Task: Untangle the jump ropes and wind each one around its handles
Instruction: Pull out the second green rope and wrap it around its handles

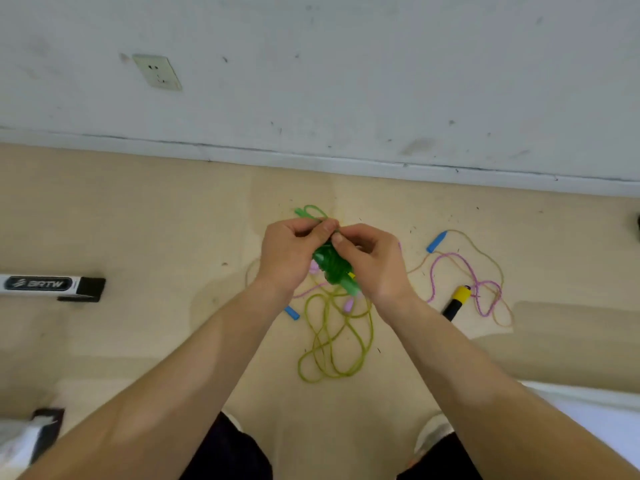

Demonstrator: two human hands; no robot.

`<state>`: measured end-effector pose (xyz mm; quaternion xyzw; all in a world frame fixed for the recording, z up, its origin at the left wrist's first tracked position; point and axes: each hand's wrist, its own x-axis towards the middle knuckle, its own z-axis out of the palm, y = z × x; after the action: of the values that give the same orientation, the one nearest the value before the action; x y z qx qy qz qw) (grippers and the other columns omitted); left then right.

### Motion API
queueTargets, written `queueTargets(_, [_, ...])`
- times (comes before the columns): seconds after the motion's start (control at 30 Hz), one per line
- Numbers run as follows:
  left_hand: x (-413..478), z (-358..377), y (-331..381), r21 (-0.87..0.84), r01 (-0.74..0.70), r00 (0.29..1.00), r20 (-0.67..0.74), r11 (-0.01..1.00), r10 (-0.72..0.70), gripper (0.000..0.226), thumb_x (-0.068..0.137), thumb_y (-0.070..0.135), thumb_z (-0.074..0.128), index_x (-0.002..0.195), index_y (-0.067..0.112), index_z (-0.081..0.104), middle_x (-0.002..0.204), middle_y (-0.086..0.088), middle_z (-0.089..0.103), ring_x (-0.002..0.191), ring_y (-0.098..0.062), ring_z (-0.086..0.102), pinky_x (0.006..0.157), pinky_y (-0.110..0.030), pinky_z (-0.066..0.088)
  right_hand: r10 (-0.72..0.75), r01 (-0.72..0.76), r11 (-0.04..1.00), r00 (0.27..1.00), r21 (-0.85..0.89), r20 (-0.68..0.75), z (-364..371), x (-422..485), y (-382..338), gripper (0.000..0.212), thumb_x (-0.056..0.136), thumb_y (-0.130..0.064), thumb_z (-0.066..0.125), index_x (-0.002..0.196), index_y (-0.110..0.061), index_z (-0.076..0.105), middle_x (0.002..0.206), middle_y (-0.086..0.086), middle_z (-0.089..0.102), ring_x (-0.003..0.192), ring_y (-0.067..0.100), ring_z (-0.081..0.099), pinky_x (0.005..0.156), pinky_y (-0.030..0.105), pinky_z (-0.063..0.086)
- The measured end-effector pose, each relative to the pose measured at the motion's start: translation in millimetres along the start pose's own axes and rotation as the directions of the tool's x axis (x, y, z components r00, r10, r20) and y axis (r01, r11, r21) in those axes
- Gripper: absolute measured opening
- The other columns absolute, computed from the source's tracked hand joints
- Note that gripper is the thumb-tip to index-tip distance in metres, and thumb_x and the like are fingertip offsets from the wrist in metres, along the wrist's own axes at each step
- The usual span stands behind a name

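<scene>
Hands close together: left hand (290, 255) and right hand (371, 262) both pinch the green jump rope (330, 264), a bundle mostly wound on its handles and held over the floor (138, 220). Fingers hide the bundle's top. Below the bundle lie the olive rope (329, 344) in loose loops, a pink handle (348, 305) and a blue handle (291, 312). To its right are a second blue handle (437, 241), the pink rope (450, 254) and a yellow-black handle (457, 301). A white BRTW bar (52, 285) lies far left, with a wall socket (157, 71) up-left.
</scene>
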<state>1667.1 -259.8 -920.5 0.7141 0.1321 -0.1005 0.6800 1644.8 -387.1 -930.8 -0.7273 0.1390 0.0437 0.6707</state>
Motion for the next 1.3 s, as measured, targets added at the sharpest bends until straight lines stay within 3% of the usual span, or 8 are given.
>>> queueTargets(0.13, [-28,-14,102,0.028,-0.019,0.999,-0.051,0.999,0.02,0.008,0.088,0.017,0.074,0.082,0.019,0.08,0.082,-0.01,0.077,0.082,-0.023,0.073,0.084,-0.048,0.058,0.057,-0.054,0.997,0.997,0.052,-0.042,3,-23,-109,0.008,0.09,-0.012,0.069,0.09,-0.008,0.077,0.087,0.015,0.075,0.089,0.037,0.07,0.082,0.048,0.058])
queueTargets(0.3, [-73,-25,239,0.037,-0.029,0.994,-0.101,0.999,0.033,0.011,0.091,0.02,0.071,0.083,0.018,0.079,0.081,-0.009,0.076,0.078,-0.02,0.07,0.081,-0.047,0.057,0.086,-0.079,0.993,0.994,0.091,-0.074,-1,-55,-252,0.009,0.09,-0.015,0.069,0.088,-0.01,0.077,0.084,0.008,0.076,0.087,0.028,0.072,0.084,0.045,0.059])
queueTargets(0.5, [-121,-37,395,-0.006,-0.02,1.0,-0.001,1.0,0.02,0.016,0.096,0.022,0.065,0.088,0.015,0.077,0.09,-0.011,0.077,0.091,-0.028,0.073,0.082,-0.039,0.06,0.066,-0.062,0.99,0.997,0.129,-0.029,-21,-94,-409,0.011,0.093,-0.009,0.064,0.093,-0.002,0.073,0.085,0.009,0.074,0.072,0.01,0.069,0.062,0.02,0.054])
queueTargets(0.63, [-143,-46,472,0.004,-0.022,0.999,0.038,1.0,0.022,0.021,0.1,0.021,0.06,0.088,0.014,0.076,0.09,-0.006,0.077,0.091,-0.024,0.073,0.077,-0.032,0.061,0.044,-0.038,0.987,0.998,0.154,-0.036,-28,-113,-485,0.009,0.094,-0.011,0.064,0.095,-0.002,0.067,0.083,0.015,0.074,0.069,0.02,0.07,0.064,0.032,0.057])
queueTargets(0.8, [-158,-48,537,-0.044,-0.01,1.0,0.003,0.999,0.01,0.024,0.1,0.021,0.06,0.087,0.009,0.076,0.09,-0.009,0.076,0.089,-0.027,0.073,0.081,-0.04,0.062,-0.01,0.02,0.995,0.995,0.1,-0.096,-23,-124,-547,0.009,0.098,-0.019,0.06,0.093,-0.012,0.06,0.086,0.015,0.072,0.079,0.032,0.07,0.074,0.045,0.056])
queueTargets(0.97, [-158,-58,591,-0.053,-0.074,0.995,0.063,0.996,0.078,0.021,0.099,0.02,0.061,0.087,0.009,0.075,0.091,-0.008,0.076,0.089,-0.027,0.074,0.073,-0.032,0.061,-0.072,0.088,0.987,0.99,0.138,-0.119,-22,-125,-594,0.01,0.1,-0.017,0.056,0.093,-0.01,0.057,0.083,0.016,0.072,0.076,0.032,0.069,0.071,0.043,0.056])
queueTargets(1.1, [-150,-63,632,0.006,-0.186,0.972,0.148,0.983,0.183,0.019,0.099,0.02,0.061,0.089,0.009,0.074,0.089,-0.004,0.077,0.085,-0.019,0.073,0.066,-0.026,0.059,-0.137,0.155,0.98,0.98,0.123,-0.146,-23,-119,-628,0.011,0.099,-0.018,0.057,0.09,-0.012,0.057,0.083,0.015,0.072,0.082,0.037,0.069,0.079,0.05,0.055])
queueTargets(1.3, [-133,-37,686,0.017,-0.267,0.933,0.256,0.964,0.254,0.019,0.101,0.016,0.058,0.099,0.0,0.069,0.086,-0.006,0.072,0.074,-0.013,0.07,0.057,-0.022,0.057,-0.179,0.217,0.97,0.941,0.109,-0.287,-46,-99,-669,0.011,0.097,-0.023,0.059,0.087,-0.017,0.06,0.082,0.008,0.071,0.082,0.026,0.068,0.084,0.05,0.055])
